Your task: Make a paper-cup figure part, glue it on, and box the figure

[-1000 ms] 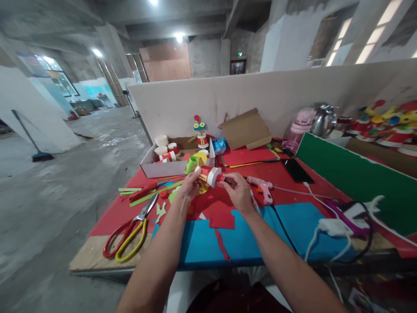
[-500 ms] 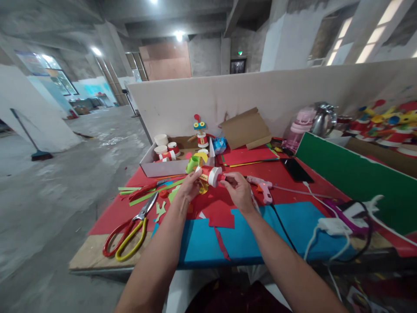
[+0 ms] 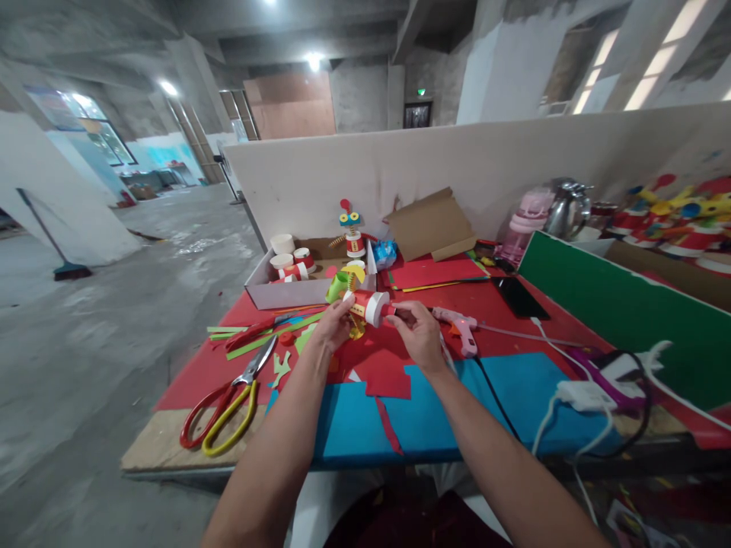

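Observation:
A paper-cup figure lies sideways between my hands, above the red-covered table. Its body is a red and white cup with a yellow strip, and green and yellow paper parts stick out at its far left end. My left hand is closed around the figure's left end. With thumb and fingers, my right hand pinches a small red paper piece at the cup's white rim. Just right of that hand lies a pink hot glue gun. Some fingertips are hidden behind the figure.
Large scissors lie at the front left beside paper scraps. A white box holds cups and a finished-looking figure. Blue sheets cover the front edge. A phone, white cables and a green panel occupy the right.

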Motion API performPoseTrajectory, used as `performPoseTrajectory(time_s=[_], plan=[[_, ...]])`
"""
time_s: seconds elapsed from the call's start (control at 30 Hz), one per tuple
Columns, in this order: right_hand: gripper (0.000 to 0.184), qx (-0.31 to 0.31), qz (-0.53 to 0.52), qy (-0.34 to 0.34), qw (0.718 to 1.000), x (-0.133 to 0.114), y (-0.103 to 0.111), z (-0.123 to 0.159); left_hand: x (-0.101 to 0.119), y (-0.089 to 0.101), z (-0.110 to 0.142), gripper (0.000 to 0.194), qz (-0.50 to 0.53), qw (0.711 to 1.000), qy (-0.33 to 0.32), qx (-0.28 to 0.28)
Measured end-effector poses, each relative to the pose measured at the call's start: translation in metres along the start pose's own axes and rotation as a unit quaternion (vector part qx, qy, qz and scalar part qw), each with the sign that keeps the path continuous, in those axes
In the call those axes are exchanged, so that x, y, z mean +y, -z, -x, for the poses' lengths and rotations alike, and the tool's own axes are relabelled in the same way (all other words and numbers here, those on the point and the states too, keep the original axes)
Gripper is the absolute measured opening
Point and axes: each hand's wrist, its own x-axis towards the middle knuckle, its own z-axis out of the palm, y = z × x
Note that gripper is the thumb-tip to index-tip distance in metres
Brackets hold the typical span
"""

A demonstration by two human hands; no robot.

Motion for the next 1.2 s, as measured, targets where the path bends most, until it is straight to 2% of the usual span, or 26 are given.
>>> performPoseTrajectory(time_s=[0.13, 1.2], plan=[[0.011, -0.003, 0.003, -0.002, 1.000, 0.0014, 0.0002, -0.0001, -0.0009, 0.0005, -0.0004, 0.022, -0.005, 1.000, -0.005, 0.007], [0.011, -0.005, -0.006, 0.000, 1.000, 0.0043, -0.0006, 0.0019, -0.0036, 0.0034, -0.0021, 0.034, -0.007, 1.000, -0.013, -0.003]])
